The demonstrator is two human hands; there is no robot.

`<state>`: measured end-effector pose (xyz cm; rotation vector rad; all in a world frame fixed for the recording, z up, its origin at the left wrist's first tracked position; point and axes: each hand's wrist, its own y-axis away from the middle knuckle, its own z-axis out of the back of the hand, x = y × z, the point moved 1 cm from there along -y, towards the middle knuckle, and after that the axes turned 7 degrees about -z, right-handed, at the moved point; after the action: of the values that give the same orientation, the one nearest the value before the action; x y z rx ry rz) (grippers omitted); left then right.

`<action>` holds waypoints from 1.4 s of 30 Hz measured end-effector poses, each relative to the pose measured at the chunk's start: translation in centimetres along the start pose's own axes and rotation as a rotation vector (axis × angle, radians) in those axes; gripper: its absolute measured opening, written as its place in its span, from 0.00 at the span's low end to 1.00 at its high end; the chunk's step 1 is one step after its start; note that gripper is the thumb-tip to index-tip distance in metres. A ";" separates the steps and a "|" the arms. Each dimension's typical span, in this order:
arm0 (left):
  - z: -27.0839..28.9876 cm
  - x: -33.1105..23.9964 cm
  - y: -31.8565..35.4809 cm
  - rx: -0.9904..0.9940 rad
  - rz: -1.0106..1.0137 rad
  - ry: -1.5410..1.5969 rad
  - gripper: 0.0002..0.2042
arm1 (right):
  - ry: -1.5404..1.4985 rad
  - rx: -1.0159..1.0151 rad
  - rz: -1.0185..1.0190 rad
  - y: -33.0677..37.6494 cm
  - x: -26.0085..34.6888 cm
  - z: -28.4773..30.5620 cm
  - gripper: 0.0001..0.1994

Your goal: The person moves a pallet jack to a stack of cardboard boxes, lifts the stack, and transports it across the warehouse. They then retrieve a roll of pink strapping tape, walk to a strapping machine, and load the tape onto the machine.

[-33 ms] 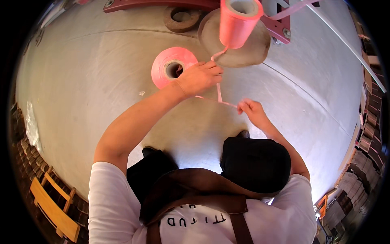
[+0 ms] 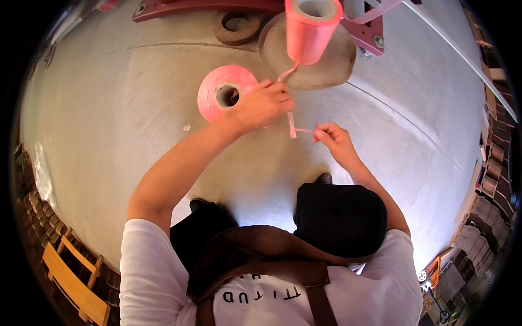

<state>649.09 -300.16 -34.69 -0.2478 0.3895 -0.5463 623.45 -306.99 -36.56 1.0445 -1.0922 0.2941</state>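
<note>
A pink roll of plastic strip [image 2: 311, 35] stands on a flat roundish slab at the top, and a strip runs from its lower end to my left hand [image 2: 266, 104]. That hand is closed on the pink plastic strip [image 2: 292, 126], whose short end hangs below the fingers. A second pink roll [image 2: 206, 96], with a hollow core, sits on the floor just left of the hand and is partly covered by it. My right hand [image 2: 334, 140] pinches a thin pink strip [image 2: 305, 130] that stretches leftward, passing by the hanging end and under my left wrist.
The roundish slab [image 2: 345, 65] and a brown ring [image 2: 224, 36] lie by a dark red metal frame [image 2: 375, 41]. A white bar [image 2: 462, 57] slants along the right. Clear plastic film [image 2: 43, 171] and a yellow wooden chair [image 2: 73, 285] are at the left; stacked material [image 2: 473, 244] lines the right.
My right hand has risen slightly, and its strip now runs almost level. The hanging strip's lower end, bent toward the right hand before, now shows as a separate end. The view has shifted slightly.
</note>
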 end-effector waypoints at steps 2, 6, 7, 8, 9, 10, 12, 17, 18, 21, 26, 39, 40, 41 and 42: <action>0.3 -0.2 -0.4 -0.053 -0.001 0.017 0.06 | -0.167 -0.106 0.094 -0.8 1.1 -0.9 0.07; 0.4 -0.5 -0.1 -0.045 0.195 0.284 0.05 | -0.358 -0.146 0.217 -2.2 3.4 -3.0 0.08; 0.5 -0.3 -0.1 -0.077 0.235 0.324 0.05 | -0.386 -0.146 0.210 -2.4 3.8 -3.1 0.08; 0.8 -0.2 -0.2 -0.111 0.273 0.363 0.04 | -0.413 -0.146 0.205 -2.7 4.2 -3.1 0.08; 1.0 -0.1 -0.3 -0.139 0.297 0.394 0.04 | -0.440 -0.146 0.199 -2.9 4.4 -3.2 0.08; 1.3 -0.1 -0.5 -0.168 0.320 0.426 0.04 | -0.465 -0.139 0.198 -3.1 4.4 -3.4 0.08; 1.5 0.1 -0.9 -0.193 0.357 0.508 0.05 | -0.514 -0.124 0.199 -3.7 4.2 -3.7 0.07; 1.3 -0.3 -1.5 -0.142 0.523 0.676 0.07 | -0.681 -0.180 0.138 -4.7 4.6 -4.6 0.07; 1.3 -0.4 -1.5 -0.141 0.567 0.705 0.08 | -0.702 -0.195 0.117 -4.8 4.9 -4.7 0.07; 1.2 -0.8 -1.6 -0.156 0.669 0.774 0.08 | -0.630 -0.217 0.115 -5.1 5.2 -4.9 0.07; 1.2 -1.3 -2.1 -0.199 0.800 0.839 0.09 | -0.513 -0.221 0.152 -5.4 5.2 -5.3 0.07; 0.2 -0.2 -1.8 -0.283 0.927 1.084 0.13 | -0.443 -0.196 0.207 -5.9 6.3 -5.1 0.08; 0.2 -0.1 -1.8 -0.290 0.947 1.120 0.12 | -0.443 -0.199 0.215 -6.1 6.2 -5.1 0.08; 0.4 -0.1 -1.8 -0.297 0.969 1.154 0.12 | -0.442 -0.199 0.223 -6.1 6.5 -5.1 0.08; 0.5 0.0 -1.9 -0.300 0.979 1.189 0.11 | -0.442 -0.200 0.232 -6.2 6.7 -5.1 0.08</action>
<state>648.45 -301.64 -33.65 0.0336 1.6409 0.4167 633.65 -307.91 -34.70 0.8217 -1.6121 0.1344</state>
